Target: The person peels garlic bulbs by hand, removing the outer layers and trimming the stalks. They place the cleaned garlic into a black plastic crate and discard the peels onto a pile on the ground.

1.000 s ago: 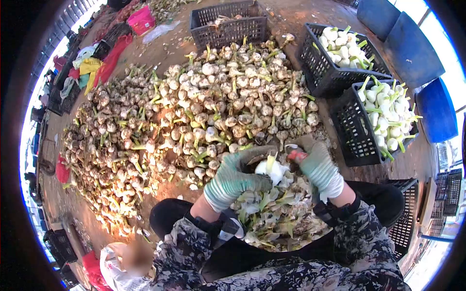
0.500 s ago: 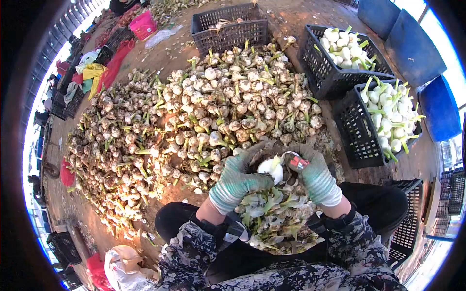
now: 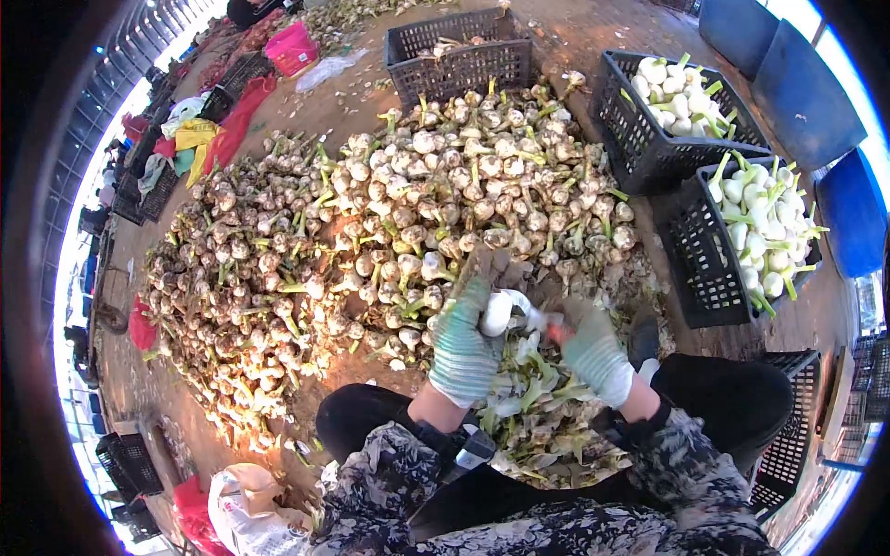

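Note:
A peeled white garlic bulb [image 3: 498, 313] sits in my left hand [image 3: 466, 345], whose striped, soiled glove wraps its left side. From the bulb a pale strip of garlic skin [image 3: 532, 313] stretches toward my right hand [image 3: 593, 347]. That gloved hand is smeared by motion, its fingers closed around the strip's end; a red patch shows at the fingertips, but I cannot make out what it is. Below both hands lies a heap of garlic peelings [image 3: 547, 408] between my legs. Just beyond them spreads a large pile of unpeeled garlic [image 3: 482, 176] with short stems.
Two black crates of cleaned garlic stand at the right, one farther back [image 3: 640, 148] and one nearer [image 3: 709, 269]. Another black crate [image 3: 459, 74] is behind the pile. A white sack [image 3: 250, 519] lies at lower left; a pink bucket [image 3: 292, 48] stands at far left.
My right hand has drawn away from the bulb, with the pale strip now stretched between. My left hand has turned more upright around the bulb. The whole view has shifted slightly.

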Tool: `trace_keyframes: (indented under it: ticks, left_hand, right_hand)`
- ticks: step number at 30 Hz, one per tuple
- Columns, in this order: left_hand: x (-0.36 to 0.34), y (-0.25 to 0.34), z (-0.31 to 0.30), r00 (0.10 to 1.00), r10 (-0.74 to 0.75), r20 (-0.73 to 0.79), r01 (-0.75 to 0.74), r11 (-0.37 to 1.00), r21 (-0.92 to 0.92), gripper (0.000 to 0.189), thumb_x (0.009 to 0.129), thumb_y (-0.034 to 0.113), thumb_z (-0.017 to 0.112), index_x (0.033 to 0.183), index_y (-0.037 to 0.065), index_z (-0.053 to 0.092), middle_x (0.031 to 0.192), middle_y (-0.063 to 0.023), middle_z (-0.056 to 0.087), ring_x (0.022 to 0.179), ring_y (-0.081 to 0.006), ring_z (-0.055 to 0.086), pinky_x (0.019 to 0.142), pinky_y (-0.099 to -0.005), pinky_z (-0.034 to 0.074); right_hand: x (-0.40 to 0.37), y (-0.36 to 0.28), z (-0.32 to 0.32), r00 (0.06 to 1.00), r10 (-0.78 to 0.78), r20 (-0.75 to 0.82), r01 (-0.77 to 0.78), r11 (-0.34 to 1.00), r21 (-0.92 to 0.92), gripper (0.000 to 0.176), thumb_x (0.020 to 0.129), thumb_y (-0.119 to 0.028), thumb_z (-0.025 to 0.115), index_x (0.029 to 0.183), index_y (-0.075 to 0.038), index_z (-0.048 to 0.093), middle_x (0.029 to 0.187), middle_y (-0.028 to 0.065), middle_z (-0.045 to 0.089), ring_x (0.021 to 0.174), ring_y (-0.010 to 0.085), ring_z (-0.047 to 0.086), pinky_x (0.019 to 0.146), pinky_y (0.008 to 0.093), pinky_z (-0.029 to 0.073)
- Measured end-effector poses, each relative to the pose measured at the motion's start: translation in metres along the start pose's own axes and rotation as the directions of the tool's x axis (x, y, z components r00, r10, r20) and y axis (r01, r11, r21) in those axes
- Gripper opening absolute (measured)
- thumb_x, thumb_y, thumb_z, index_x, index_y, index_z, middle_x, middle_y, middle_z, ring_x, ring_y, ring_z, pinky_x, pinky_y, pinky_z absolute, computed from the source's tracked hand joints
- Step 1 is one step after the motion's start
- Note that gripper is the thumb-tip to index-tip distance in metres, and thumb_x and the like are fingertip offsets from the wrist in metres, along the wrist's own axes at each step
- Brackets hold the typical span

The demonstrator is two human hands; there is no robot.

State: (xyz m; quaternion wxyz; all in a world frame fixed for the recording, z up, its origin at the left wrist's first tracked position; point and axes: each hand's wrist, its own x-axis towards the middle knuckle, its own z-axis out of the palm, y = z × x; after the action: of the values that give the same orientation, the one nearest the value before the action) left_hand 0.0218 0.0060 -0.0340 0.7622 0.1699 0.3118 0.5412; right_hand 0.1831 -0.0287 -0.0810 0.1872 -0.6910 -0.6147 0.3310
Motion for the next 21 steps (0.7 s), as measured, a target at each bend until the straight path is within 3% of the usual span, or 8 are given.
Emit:
trace_keyframes:
  ticks: [4, 7, 9, 13, 14, 15, 16, 21]
  left_hand:
    - [0.004, 0.009, 0.001, 0.993, 0.027, 0.117, -0.009, 0.989, -0.149, 0.043, 0.087, 0.016, 0.045, 0.129, 0.005, 0.038, 0.127, -0.0084, 0.045, 0.113, -0.0198, 0.046, 0.076, -0.0321, 0.051]
    - [0.003, 0.008, 0.001, 0.977, 0.018, 0.212, 0.015, 0.988, -0.151, 0.046, 0.085, 0.016, 0.045, 0.128, 0.001, 0.038, 0.128, -0.0095, 0.044, 0.114, -0.0207, 0.045, 0.093, -0.0336, 0.041]
    - [0.002, 0.006, -0.011, 0.961, -0.079, 0.266, 0.123, 0.981, -0.152, 0.045, 0.085, 0.015, 0.044, 0.128, 0.001, 0.038, 0.127, -0.01, 0.045, 0.114, -0.0213, 0.046, 0.095, -0.0339, 0.039]
    - [0.002, 0.017, 0.008, 0.988, -0.13, 0.083, 0.146, 0.962, -0.23, 0.038, 0.09, 0.027, 0.04, 0.119, 0.003, 0.046, 0.117, -0.0145, 0.052, 0.109, -0.0282, 0.049, 0.093, -0.0432, 0.04]
    - [0.003, 0.02, 0.009, 0.991, -0.127, 0.032, 0.13, 0.926, -0.354, 0.038, 0.09, 0.031, 0.038, 0.113, 0.003, 0.05, 0.114, -0.016, 0.054, 0.108, -0.0313, 0.049, 0.095, -0.048, 0.037]
    - [0.01, 0.017, -0.002, 0.994, -0.114, 0.004, 0.109, 0.937, -0.333, 0.042, 0.092, 0.04, 0.034, 0.108, 0.006, 0.052, 0.113, -0.0159, 0.054, 0.108, -0.0334, 0.048, 0.094, -0.0489, 0.037]
    - [0.012, 0.013, -0.007, 0.994, -0.112, 0.002, 0.107, 0.936, -0.335, 0.042, 0.092, 0.04, 0.034, 0.108, 0.006, 0.052, 0.113, -0.0159, 0.054, 0.108, -0.0334, 0.048, 0.094, -0.0489, 0.037]
    - [0.018, 0.002, -0.009, 0.957, -0.181, -0.225, 0.129, 0.965, -0.228, 0.044, 0.088, 0.049, 0.038, 0.104, 0.011, 0.053, 0.101, -0.0132, 0.06, 0.094, -0.031, 0.056, 0.082, -0.0473, 0.046]
  right_hand:
    - [-0.007, 0.014, -0.01, 0.996, 0.084, -0.024, -0.062, 0.877, 0.477, 0.039, 0.072, -0.001, 0.059, 0.11, 0.001, 0.053, 0.099, 0.0155, 0.061, 0.086, 0.0238, 0.059, 0.077, 0.0305, 0.046]
    - [-0.016, -0.044, -0.035, 0.995, 0.009, -0.103, 0.086, 0.473, 0.877, 0.033, 0.073, 0.005, 0.057, 0.106, 0.002, 0.055, 0.103, 0.0164, 0.057, 0.095, 0.0194, 0.055, 0.071, 0.0294, 0.047]
    - [-0.017, -0.07, -0.04, 0.843, -0.426, -0.329, 0.528, 0.77, 0.358, 0.037, 0.072, 0.007, 0.057, 0.109, 0.002, 0.054, 0.1, 0.0157, 0.058, 0.092, 0.0197, 0.057, 0.074, 0.0282, 0.048]
    - [-0.02, -0.041, -0.028, 0.882, -0.457, -0.112, 0.452, 0.757, 0.472, 0.039, 0.07, -0.002, 0.065, 0.108, -0.002, 0.056, 0.098, 0.0142, 0.06, 0.086, 0.0202, 0.059, 0.075, 0.0293, 0.048]
    - [-0.025, -0.041, -0.018, 0.911, -0.398, 0.11, 0.17, 0.604, 0.778, 0.033, 0.071, -0.003, 0.062, 0.103, -0.003, 0.059, 0.092, 0.0129, 0.061, 0.083, 0.0242, 0.059, 0.073, 0.0324, 0.047]
    - [-0.027, -0.034, -0.024, 0.811, -0.331, 0.482, 0.157, 0.917, 0.365, 0.033, 0.07, -0.005, 0.063, 0.103, -0.002, 0.059, 0.092, 0.0131, 0.061, 0.084, 0.0259, 0.059, 0.074, 0.0335, 0.046]
    - [-0.029, -0.03, -0.032, 0.675, -0.068, 0.734, 0.252, 0.957, -0.144, 0.035, 0.07, -0.008, 0.065, 0.104, -0.002, 0.059, 0.093, 0.0134, 0.061, 0.085, 0.0276, 0.059, 0.075, 0.0346, 0.046]
    - [-0.015, -0.021, -0.038, 0.935, -0.2, 0.294, 0.246, 0.96, -0.13, 0.056, 0.068, -0.021, 0.07, 0.117, -0.004, 0.048, 0.102, 0.0176, 0.056, 0.092, 0.0324, 0.056, 0.08, 0.038, 0.045]
